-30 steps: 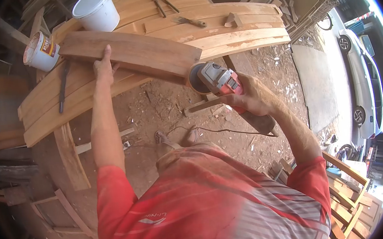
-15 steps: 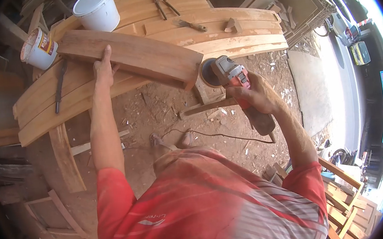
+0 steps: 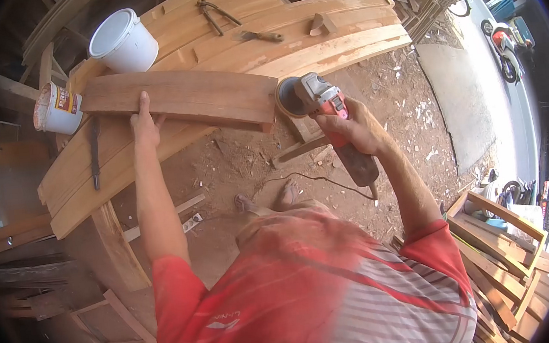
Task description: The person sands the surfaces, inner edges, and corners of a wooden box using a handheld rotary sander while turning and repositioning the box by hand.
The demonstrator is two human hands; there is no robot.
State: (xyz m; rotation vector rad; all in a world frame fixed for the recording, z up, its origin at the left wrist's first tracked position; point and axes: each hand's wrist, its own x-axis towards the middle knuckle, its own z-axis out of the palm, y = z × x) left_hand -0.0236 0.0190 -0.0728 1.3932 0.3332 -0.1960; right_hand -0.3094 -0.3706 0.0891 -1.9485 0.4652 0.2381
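A long dark-brown wooden piece [image 3: 195, 100] lies across the pale boards [image 3: 256, 47], its right end jutting past their near edge. My left hand [image 3: 145, 126] grips its near side, thumb on top and fingers partly hidden below. My right hand [image 3: 355, 127] is wrapped round a red and grey angle grinder [image 3: 331, 103], whose round disc [image 3: 290, 97] stands at the right end of the piece. Whether disc and wood touch is hard to tell. A cord runs from the grinder's lower end toward my feet.
A white lidded bucket [image 3: 123, 42] and a smaller labelled bucket [image 3: 57, 110] stand at the left. Pincers [image 3: 218, 15], a brush [image 3: 263, 36], a wood block [image 3: 322, 24] and a dark bar [image 3: 95, 154] lie on the boards. Wooden frames [image 3: 500, 249] lean at lower right.
The brown piece has swung so its left end sits lower in view and it lies more level. The grinder first moved off the piece's end, then shifted slightly left and up.
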